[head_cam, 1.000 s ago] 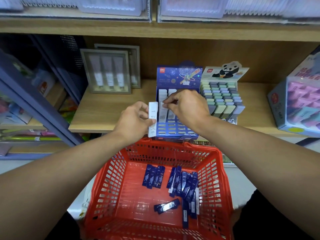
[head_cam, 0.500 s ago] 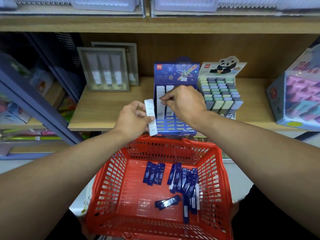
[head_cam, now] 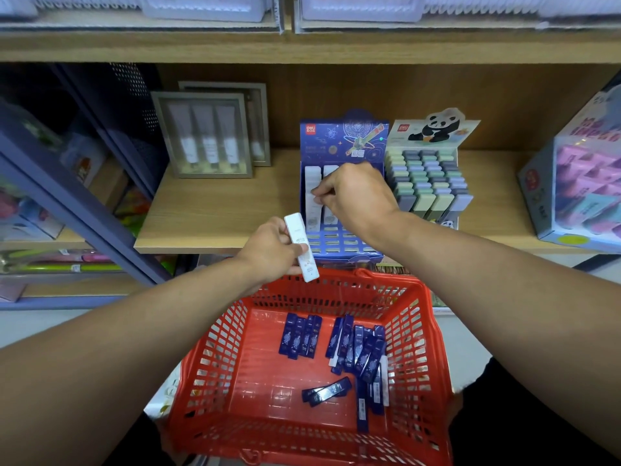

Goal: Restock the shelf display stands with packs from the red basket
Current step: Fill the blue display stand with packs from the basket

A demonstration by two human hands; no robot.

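Wooden shelf (head_cam: 215,216), blue display stand (head_cam: 342,243) beside the panda stand (head_cam: 433,176).
My left grip (head_cam: 272,250) clamps a white pack (head_cam: 301,246); my right grip (head_cam: 356,193) pinches at the stand's white packs (head_cam: 311,183), over the red basket (head_cam: 215,364).

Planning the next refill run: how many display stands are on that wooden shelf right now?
2. The blue display stand sits mid-shelf, with the right hand at its white packs; the panda display stand touches its right side. Others may sit out of view.

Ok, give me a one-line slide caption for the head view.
Left hand holds a white pack above the red basket while the right hand pinches a pack in the blue display stand.
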